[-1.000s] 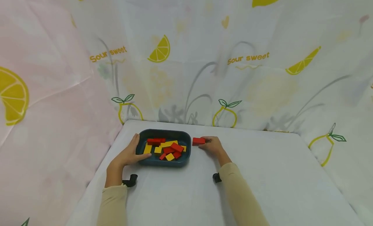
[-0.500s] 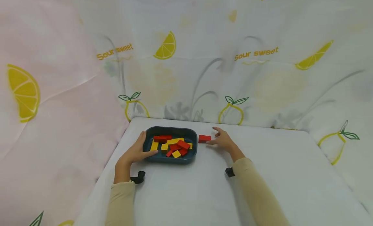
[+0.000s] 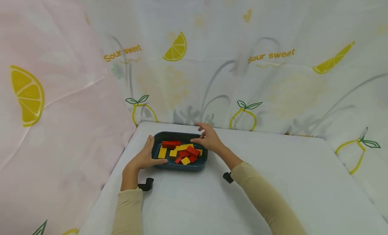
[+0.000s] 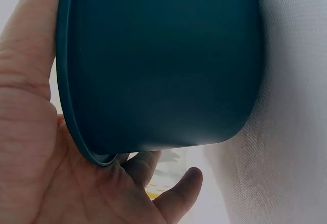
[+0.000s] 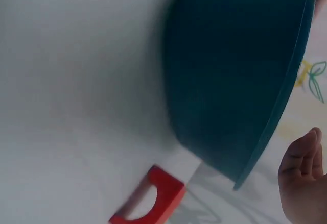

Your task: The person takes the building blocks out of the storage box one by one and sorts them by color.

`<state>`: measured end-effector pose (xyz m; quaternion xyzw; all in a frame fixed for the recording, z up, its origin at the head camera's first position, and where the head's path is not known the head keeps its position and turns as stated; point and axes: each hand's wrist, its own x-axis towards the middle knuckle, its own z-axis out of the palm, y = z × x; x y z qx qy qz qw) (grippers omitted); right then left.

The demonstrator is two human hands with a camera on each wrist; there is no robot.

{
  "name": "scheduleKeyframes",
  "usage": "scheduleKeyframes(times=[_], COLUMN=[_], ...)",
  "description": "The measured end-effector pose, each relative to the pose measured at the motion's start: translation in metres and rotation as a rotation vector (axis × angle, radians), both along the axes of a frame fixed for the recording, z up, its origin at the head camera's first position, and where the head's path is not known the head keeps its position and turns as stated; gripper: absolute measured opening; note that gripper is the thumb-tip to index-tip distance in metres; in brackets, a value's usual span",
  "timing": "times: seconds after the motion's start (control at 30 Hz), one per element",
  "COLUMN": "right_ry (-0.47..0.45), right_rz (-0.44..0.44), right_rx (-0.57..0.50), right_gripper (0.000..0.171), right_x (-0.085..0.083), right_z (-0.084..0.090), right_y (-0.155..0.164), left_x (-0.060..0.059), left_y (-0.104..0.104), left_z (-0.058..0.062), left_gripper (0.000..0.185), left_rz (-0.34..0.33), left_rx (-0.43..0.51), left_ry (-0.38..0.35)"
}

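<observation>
My left hand [image 3: 143, 159] grips the left end of a dark teal tray [image 3: 179, 167], its thumb lying over the near rim. The left wrist view shows the palm against the tray's lip and fingers round its far corner. Inside are several red blocks [image 3: 192, 150] and yellow blocks [image 3: 185, 161], piled loosely. Over the tray's back right corner is my right hand [image 3: 210, 139], index finger and thumb apart with nothing between them. A red arch-shaped block [image 5: 171, 193] stands on the table beside the tray in the right wrist view; the right hand hides it in the head view.
A white cloth-covered table [image 3: 188, 201] lies under the tray. Behind it hangs a pale curtain [image 3: 212, 76] with lemon prints, and another pinkish side [image 3: 66, 134] rises at the left.
My right hand has let go of the red block, leaving it right of the tray, then moved left over the tray's back right corner. The left hand keeps its grip on the tray.
</observation>
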<state>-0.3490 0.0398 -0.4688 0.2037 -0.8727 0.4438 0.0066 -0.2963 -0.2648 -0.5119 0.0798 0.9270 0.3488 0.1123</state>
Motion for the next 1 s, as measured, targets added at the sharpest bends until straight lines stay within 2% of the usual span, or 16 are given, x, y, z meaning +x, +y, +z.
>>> scheduleKeyframes(times=[0.17, 0.33, 0.47, 0.7, 0.83, 1.0], right_ry=[-0.072, -0.091, -0.082, -0.057, -0.081, -0.122], right_rz=[0.060, 0.050, 0.020, 0.048, -0.001, 0.005], right_rx=[-0.082, -0.080, -0.082, -0.061, -0.031, 0.030], right_gripper=[0.063, 0.059, 0.056, 0.053, 0.049, 0.050], right_x=[0.001, -0.002, -0.002, 0.000, 0.002, 0.002], right_z=[-0.010, -0.026, -0.037, -0.048, -0.051, -0.055], right_y=[-0.043, -0.065, -0.075, -0.085, -0.082, -0.082], left_x=[0.000, -0.004, -0.005, 0.001, 0.002, 0.001], left_y=[-0.006, -0.004, 0.000, -0.003, 0.001, 0.002], left_z=[0.003, 0.006, 0.007, 0.005, 0.002, -0.002], left_gripper=[0.132, 0.131, 0.130, 0.129, 0.129, 0.129], left_rz=[0.016, -0.005, -0.022, -0.003, -0.025, -0.021], left_rx=[-0.039, -0.023, -0.002, -0.001, 0.025, -0.004], left_ry=[-0.005, 0.013, 0.026, 0.034, 0.024, 0.024])
